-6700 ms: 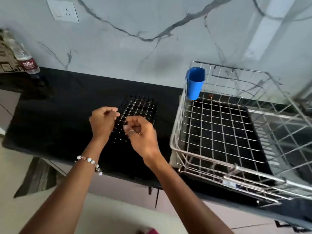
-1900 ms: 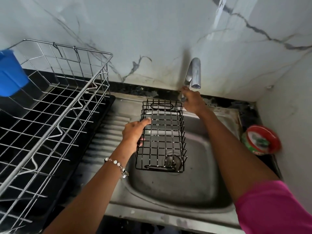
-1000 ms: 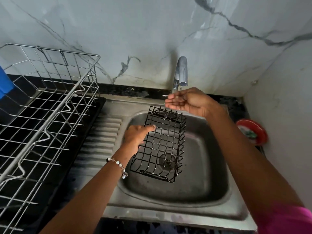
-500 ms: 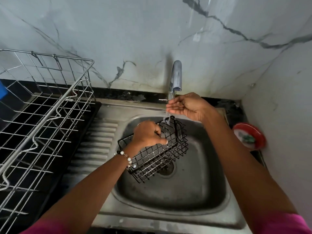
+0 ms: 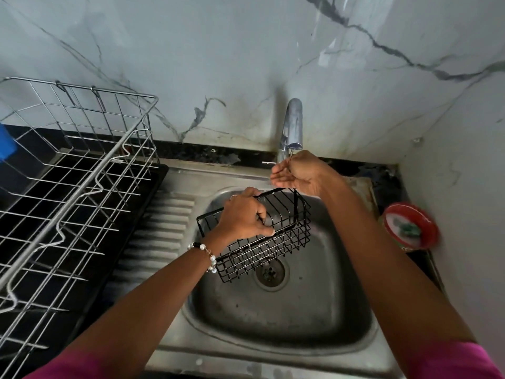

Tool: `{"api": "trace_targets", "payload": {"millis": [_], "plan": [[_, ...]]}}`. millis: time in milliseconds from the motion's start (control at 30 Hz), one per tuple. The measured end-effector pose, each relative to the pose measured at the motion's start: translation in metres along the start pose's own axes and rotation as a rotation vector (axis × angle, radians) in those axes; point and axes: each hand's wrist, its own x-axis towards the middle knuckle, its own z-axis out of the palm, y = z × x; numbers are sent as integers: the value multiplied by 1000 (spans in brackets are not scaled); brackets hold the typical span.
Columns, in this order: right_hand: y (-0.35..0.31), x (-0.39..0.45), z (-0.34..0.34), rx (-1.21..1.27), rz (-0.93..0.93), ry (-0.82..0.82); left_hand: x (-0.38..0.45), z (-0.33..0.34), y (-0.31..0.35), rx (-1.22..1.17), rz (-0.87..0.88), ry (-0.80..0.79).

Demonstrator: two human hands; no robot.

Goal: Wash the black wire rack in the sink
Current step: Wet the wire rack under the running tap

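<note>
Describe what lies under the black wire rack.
Below the black wire rack, held by the left hand, lie the sink basin and its drain, partly covered by rack wires.

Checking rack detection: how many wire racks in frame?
2. Black wire rack held by the left hand over the sink; large silver dish rack on the left counter.

Black wire rack (image 5: 269, 236), centre frame; steel-grey sink (image 5: 287, 318); white marble wall (image 5: 218, 64) w/ dark veins, top; red dish (image 5: 410, 228), right; pink sleeves (image 5: 451, 362), bottom.
</note>
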Motion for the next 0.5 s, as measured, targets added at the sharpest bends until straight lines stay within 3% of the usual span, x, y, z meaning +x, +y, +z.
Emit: {"api": "trace_targets", "payload": {"millis": [300, 400, 500], "plan": [[-1, -1, -1, 65, 13, -35, 1, -2, 0, 43, 21, 31], [-1, 2, -2, -15, -9, 59, 0, -2, -1, 54, 14, 32], [-1, 1, -1, 48, 8, -23, 0, -2, -2, 60, 6, 52]]}}
